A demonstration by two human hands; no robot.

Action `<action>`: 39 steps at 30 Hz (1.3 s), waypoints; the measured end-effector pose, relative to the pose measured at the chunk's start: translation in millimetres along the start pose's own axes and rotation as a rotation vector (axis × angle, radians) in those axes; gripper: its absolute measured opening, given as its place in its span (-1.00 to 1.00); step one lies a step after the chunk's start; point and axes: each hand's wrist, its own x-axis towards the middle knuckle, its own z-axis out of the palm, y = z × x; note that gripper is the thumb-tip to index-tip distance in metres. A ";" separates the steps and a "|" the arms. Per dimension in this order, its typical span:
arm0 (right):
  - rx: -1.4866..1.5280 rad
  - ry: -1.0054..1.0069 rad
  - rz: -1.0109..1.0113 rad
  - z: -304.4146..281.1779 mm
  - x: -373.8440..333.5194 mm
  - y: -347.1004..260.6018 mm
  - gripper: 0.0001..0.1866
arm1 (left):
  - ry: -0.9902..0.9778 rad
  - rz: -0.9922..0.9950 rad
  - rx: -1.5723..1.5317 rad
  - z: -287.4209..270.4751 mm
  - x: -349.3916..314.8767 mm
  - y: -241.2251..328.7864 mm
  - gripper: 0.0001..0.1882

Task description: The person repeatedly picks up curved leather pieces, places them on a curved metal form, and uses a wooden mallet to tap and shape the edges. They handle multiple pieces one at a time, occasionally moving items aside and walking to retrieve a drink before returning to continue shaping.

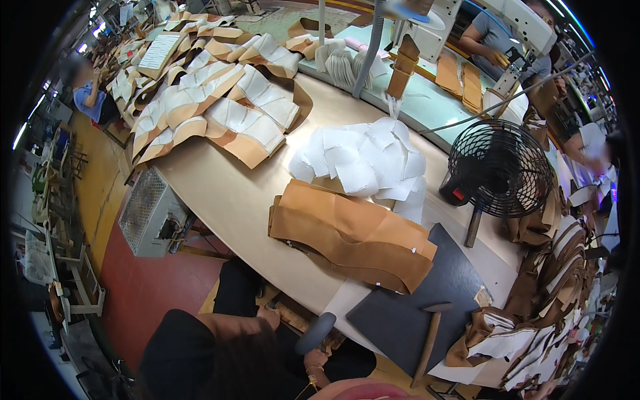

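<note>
My left hand (270,316) is low, below the table edge, its fingers curled beside a wooden piece (293,319). What it grips, if anything, is hidden. My right hand (315,360) is closed near my lap, just below a dark grey rounded object (315,333); its contents cannot be made out. On the table in front lies a stack of tan-brown leather pieces (353,233). Behind it rises a heap of white sheet pieces (363,157). A hammer (430,340) with a wooden handle rests partly on a black board (420,300) at the right.
Leather panels with white backing (220,113) cover the table's far left. A black fan (500,170) stands at the right, by more brown and white pieces (527,327). Beyond are a sewing machine (517,27) and a person (490,40). A metal-grille box (147,213) stands left.
</note>
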 end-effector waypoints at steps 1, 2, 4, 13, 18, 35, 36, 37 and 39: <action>-0.027 0.036 -0.007 -5.1 -2.4 0.6 -0.48 | -0.038 0.011 0.022 -5.1 2.2 1.9 -0.55; -0.062 0.069 -0.016 -8.4 -6.1 3.1 -0.53 | -0.074 0.021 0.036 -9.8 0.2 5.7 -0.55; -0.089 0.044 -0.071 -11.3 -21.8 -5.2 -0.60 | -0.053 -0.185 -0.120 50.1 25.4 -2.8 -0.53; -0.190 0.250 -0.092 -15.4 3.7 7.0 -0.58 | -0.176 0.024 0.120 -17.7 0.5 1.9 -0.37; -0.202 0.147 -0.049 -20.3 7.1 10.3 -0.55 | -0.251 0.058 0.161 -13.9 6.9 8.8 -0.35; 0.147 0.791 -0.308 -38.4 -24.2 43.1 -0.74 | 0.024 0.092 0.432 -18.4 22.6 37.0 -0.54; 0.126 0.791 -0.282 -32.6 -24.3 38.3 -0.69 | 0.241 0.040 0.363 -5.6 19.8 37.9 -0.55; 0.129 0.784 -0.292 -22.7 -34.6 33.2 -0.63 | 0.245 0.128 0.462 0.3 0.3 34.4 -0.56; 0.138 0.815 -0.338 -7.6 -38.2 19.4 -0.50 | 0.311 0.131 0.288 -4.6 -45.5 31.8 -0.52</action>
